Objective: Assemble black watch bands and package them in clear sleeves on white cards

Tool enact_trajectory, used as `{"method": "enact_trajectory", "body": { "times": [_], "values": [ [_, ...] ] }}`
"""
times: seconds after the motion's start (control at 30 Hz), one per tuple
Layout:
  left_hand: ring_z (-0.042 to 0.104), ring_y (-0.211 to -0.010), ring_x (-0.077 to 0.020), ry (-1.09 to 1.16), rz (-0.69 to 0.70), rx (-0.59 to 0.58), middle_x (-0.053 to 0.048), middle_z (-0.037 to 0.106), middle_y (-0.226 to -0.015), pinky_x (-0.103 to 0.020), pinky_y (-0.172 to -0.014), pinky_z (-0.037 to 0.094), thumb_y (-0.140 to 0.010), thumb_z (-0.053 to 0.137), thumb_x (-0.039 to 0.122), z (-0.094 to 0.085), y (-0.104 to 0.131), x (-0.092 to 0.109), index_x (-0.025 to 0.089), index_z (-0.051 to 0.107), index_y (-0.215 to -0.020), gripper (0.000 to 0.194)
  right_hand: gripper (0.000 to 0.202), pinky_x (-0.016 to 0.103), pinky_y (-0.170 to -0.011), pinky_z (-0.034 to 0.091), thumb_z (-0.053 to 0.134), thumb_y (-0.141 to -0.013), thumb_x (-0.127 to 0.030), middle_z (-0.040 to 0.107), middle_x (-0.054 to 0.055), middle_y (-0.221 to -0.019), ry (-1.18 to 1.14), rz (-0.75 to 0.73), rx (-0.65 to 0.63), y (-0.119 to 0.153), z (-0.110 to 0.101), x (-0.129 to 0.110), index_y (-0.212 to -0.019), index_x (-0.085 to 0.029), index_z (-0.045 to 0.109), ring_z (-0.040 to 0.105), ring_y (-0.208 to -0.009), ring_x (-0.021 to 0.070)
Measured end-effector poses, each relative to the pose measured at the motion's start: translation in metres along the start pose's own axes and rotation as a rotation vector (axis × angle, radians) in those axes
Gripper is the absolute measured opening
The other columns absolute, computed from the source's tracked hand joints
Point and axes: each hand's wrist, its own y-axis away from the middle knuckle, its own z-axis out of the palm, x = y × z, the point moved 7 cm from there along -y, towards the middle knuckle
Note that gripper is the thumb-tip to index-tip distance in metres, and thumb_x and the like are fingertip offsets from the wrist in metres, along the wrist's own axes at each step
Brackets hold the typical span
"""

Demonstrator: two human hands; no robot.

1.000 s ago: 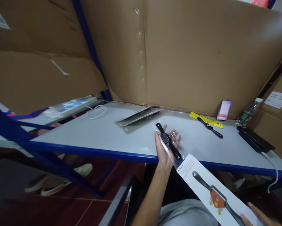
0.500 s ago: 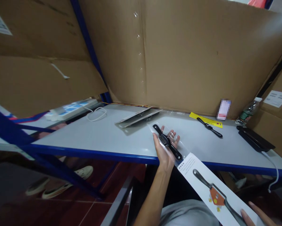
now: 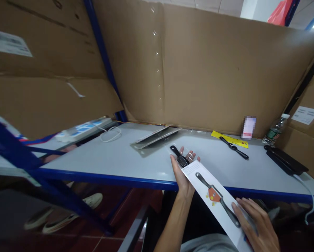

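My left hand (image 3: 182,175) cradles a black spokeshave (image 3: 182,159) in a clear plastic sleeve, palm up, thumb along one side and fingers curled at the other. The white printed card (image 3: 199,189), showing a spokeshave with an orange middle, overlaps the lower handle and hides it. My right hand (image 3: 256,224) grips the card's lower end, thumb underneath out of sight. Whether the card's upper end is inside the sleeve I cannot tell. On the table beyond, a second black spokeshave (image 3: 234,148) lies partly across a yellow strip (image 3: 217,134).
Two flat packages (image 3: 157,137) lie behind my left hand. At the right are a black device (image 3: 285,161) with a white cable, a water bottle (image 3: 275,131) and a phone-like object (image 3: 248,127). Cardboard walls (image 3: 204,70) enclose the table (image 3: 88,157). A power strip (image 3: 83,129) sits left.
My right hand has pushed the card up and left, so it now covers the spokeshave's lower handle. The left hand keeps its hold. The view has tipped slightly upward.
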Motion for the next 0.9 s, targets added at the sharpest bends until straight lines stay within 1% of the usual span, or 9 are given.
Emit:
{"method": "enact_trajectory", "body": {
  "times": [0.1, 0.17, 0.27, 0.33, 0.47, 0.57, 0.67, 0.8, 0.9],
  "values": [
    [0.067, -0.076, -0.0178, 0.024, -0.026, -0.006, -0.007, 0.067, -0.091, -0.035, -0.076, 0.058, -0.094, 0.049, 0.063, 0.001, -0.001, -0.002, 0.022, 0.064, -0.12, 0.051, 0.052, 0.047, -0.112, 0.042, 0.032, -0.103, -0.029, 0.059, 0.012, -0.141, -0.03, -0.167, 0.024, -0.033, 0.012, -0.015, -0.153, -0.019, 0.045, 0.053, -0.133, 0.0309],
    [0.068, -0.075, -0.0175, 0.035, -0.042, -0.013, -0.006, 0.068, -0.089, -0.033, -0.075, 0.058, -0.094, 0.05, 0.063, 0.002, -0.003, -0.003, 0.02, 0.066, -0.114, 0.05, 0.055, 0.048, -0.112, 0.041, 0.034, -0.101, -0.023, 0.057, 0.015, -0.142, -0.051, -0.242, 0.054, -0.053, 0.015, -0.022, -0.156, -0.016, 0.041, 0.051, -0.134, 0.0314],
    [0.068, -0.073, -0.0175, 0.02, -0.107, -0.023, -0.008, 0.068, -0.085, -0.03, -0.073, 0.058, -0.091, 0.052, 0.067, 0.002, -0.004, -0.006, 0.014, 0.069, -0.098, 0.056, 0.063, 0.05, -0.11, 0.041, 0.041, -0.094, -0.012, 0.058, 0.016, -0.139, -0.061, -0.276, 0.092, -0.079, 0.022, -0.029, -0.157, -0.016, 0.038, 0.051, -0.134, 0.0311],
    [0.067, -0.071, -0.018, 0.012, -0.146, -0.007, -0.009, 0.068, -0.08, -0.03, -0.072, 0.058, -0.091, 0.05, 0.069, 0.001, -0.004, -0.007, 0.011, 0.07, -0.089, 0.061, 0.064, 0.051, -0.11, 0.041, 0.044, -0.092, -0.011, 0.06, 0.016, -0.138, -0.046, -0.281, 0.094, -0.091, 0.029, -0.034, -0.155, -0.016, 0.04, 0.052, -0.132, 0.0312],
    [0.068, -0.071, -0.0186, 0.028, -0.114, 0.072, -0.009, 0.069, -0.077, -0.033, -0.076, 0.06, -0.095, 0.044, 0.066, -0.001, -0.003, -0.002, 0.011, 0.071, -0.085, 0.062, 0.055, 0.053, -0.111, 0.038, 0.048, -0.092, -0.015, 0.06, 0.017, -0.138, -0.007, -0.28, 0.074, -0.091, 0.038, -0.048, -0.147, -0.011, 0.051, 0.052, -0.132, 0.0334],
    [0.069, -0.072, -0.0189, 0.024, -0.079, 0.112, -0.01, 0.069, -0.078, -0.036, -0.081, 0.061, -0.096, 0.044, 0.064, 0.001, 0.001, -0.002, 0.011, 0.072, -0.087, 0.061, 0.045, 0.051, -0.115, 0.036, 0.052, -0.095, -0.025, 0.064, 0.016, -0.134, -0.02, -0.343, 0.124, -0.073, 0.031, -0.056, -0.139, -0.012, 0.058, 0.053, -0.132, 0.0323],
    [0.07, -0.077, -0.0208, 0.03, -0.044, 0.121, -0.01, 0.07, -0.08, -0.042, -0.087, 0.06, -0.096, 0.043, 0.065, 0.003, 0.003, -0.003, 0.012, 0.073, -0.09, 0.062, 0.038, 0.045, -0.115, 0.038, 0.05, -0.099, -0.029, 0.069, 0.013, -0.127, -0.051, -0.415, 0.187, -0.059, 0.022, -0.056, -0.131, -0.016, 0.064, 0.056, -0.131, 0.0286],
    [0.07, -0.08, -0.022, 0.003, -0.046, 0.122, -0.011, 0.07, -0.085, -0.044, -0.088, 0.059, -0.095, 0.044, 0.065, 0.002, 0.001, -0.005, 0.012, 0.073, -0.092, 0.06, 0.035, 0.044, -0.11, 0.042, 0.045, -0.1, -0.023, 0.07, 0.016, -0.126, -0.089, -0.33, 0.209, -0.072, 0.023, -0.044, -0.126, -0.012, 0.066, 0.06, -0.127, 0.0275],
    [0.069, -0.076, -0.0212, 0.0, -0.069, 0.146, -0.011, 0.069, -0.082, -0.041, -0.085, 0.06, -0.094, 0.046, 0.065, 0.0, 0.0, -0.004, 0.011, 0.072, -0.091, 0.059, 0.034, 0.042, -0.108, 0.043, 0.048, -0.097, -0.015, 0.072, 0.013, -0.124, -0.117, -0.286, 0.253, -0.091, 0.023, -0.045, -0.126, -0.015, 0.065, 0.063, -0.123, 0.0246]
  ]
}}
